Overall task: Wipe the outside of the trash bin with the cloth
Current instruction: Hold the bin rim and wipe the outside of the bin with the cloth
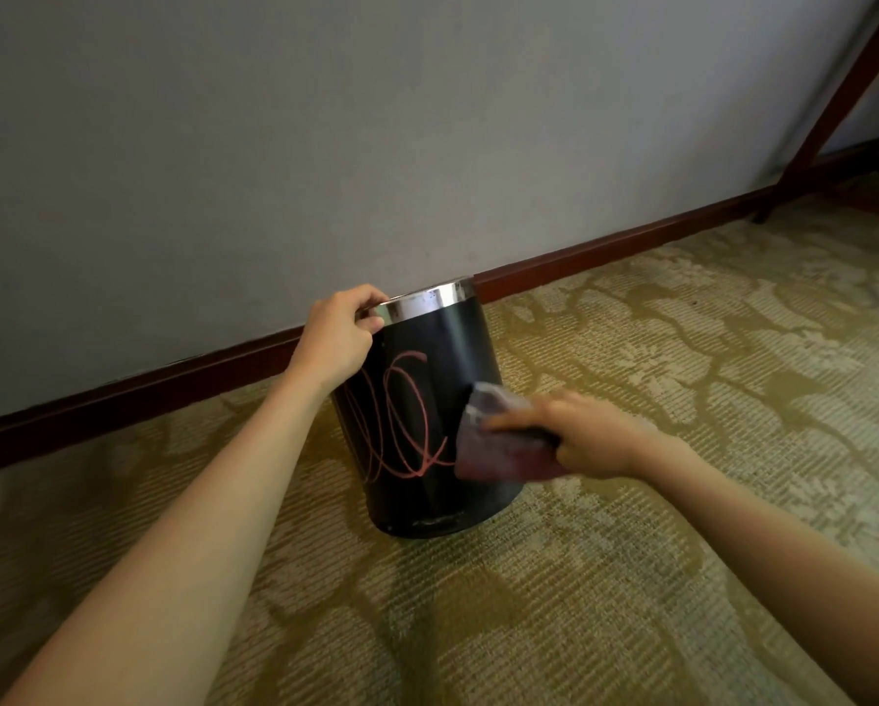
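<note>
Bin (440, 349), black, standing on carpet (631, 578) by wall: left hand (336, 331) is clamping its steel rim, right hand (588, 435) is pressing the gripped cloth (498, 453) against its side beside red scribbles (402, 415), which likely need firm overlapping strokes.

A patterned carpet floor (631, 578), olive with pale leaf-like shapes, is filling the lower half of the frame and running up to a dark red-brown baseboard (605, 247) that is crossing diagonally from lower left to upper right. A black trash bin (427, 359) with a silver rim is resting on it at centre, tilting slightly. A wooden furniture leg (830, 114) is standing at upper right.
</note>
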Motion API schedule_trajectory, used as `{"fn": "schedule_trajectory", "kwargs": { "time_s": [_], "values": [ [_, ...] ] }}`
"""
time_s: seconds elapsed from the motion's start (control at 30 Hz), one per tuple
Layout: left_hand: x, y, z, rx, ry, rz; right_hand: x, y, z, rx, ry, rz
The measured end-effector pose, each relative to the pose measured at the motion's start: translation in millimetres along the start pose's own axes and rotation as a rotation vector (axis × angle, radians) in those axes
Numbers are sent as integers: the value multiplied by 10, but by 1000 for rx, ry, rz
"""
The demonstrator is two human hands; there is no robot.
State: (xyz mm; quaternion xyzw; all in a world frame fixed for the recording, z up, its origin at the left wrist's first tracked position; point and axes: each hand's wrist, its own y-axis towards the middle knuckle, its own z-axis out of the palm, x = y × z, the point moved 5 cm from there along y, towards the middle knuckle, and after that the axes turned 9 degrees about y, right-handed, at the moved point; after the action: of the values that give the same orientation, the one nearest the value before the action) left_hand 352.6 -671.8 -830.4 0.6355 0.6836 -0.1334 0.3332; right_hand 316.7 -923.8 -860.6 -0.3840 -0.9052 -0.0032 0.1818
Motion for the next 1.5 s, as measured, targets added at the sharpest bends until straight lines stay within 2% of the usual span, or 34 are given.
{"fn": "schedule_trajectory", "kwargs": {
  "time_s": [0.13, 0.2, 0.23, 0.37, 0.5, 0.63, 0.7, 0.77, 0.87, 0.93, 0.97, 1.03, 1.17, 1.3, 1.4, 1.5],
  "values": [
    [-43, -12, 33, 7, 11, 6, -33, 124, -600, -485, 205, 43],
    [-98, -29, 72, 23, -1, 12, -13, 205, -722, -615, 236, 82],
    [-135, -34, 90, 24, -1, 28, 22, 250, -690, -598, 218, 91],
    [-224, -46, 125, 24, 29, 95, 57, 247, -150, -304, 175, 58],
    [-180, -42, 102, 27, 29, 66, 0, 86, 280, -3, -40, -16],
    [-187, -47, 60, -7, -41, 20, 51, 0, 476, 224, -104, -17],
    [-178, -52, 48, -13, -61, 6, 80, 15, 360, 221, -115, -38],
    [-146, -43, 36, -15, -53, 1, 66, 47, 95, 135, -47, -20],
    [-87, -39, 22, -9, -44, -8, -20, 70, -392, -179, 194, 55],
    [-91, -39, 38, 4, -37, 0, -74, 75, -638, -441, 265, 85],
    [-114, -43, 52, 12, -31, 8, -77, 98, -678, -510, 278, 89],
    [-175, -45, 88, 9, -21, 31, -70, 176, -563, -449, 321, 101],
    [-178, -44, 110, -40, -26, 28, -72, 179, 25, 11, 335, 105],
    [-96, -20, 54, -57, -29, 9, -40, 86, 384, 288, 185, 78],
    [-94, -9, 56, -61, -21, 8, -15, 68, 315, 289, 148, 70],
    [-86, 2, 73, -83, -40, -6, -26, 110, -86, 101, 162, 78]
  ]
}}
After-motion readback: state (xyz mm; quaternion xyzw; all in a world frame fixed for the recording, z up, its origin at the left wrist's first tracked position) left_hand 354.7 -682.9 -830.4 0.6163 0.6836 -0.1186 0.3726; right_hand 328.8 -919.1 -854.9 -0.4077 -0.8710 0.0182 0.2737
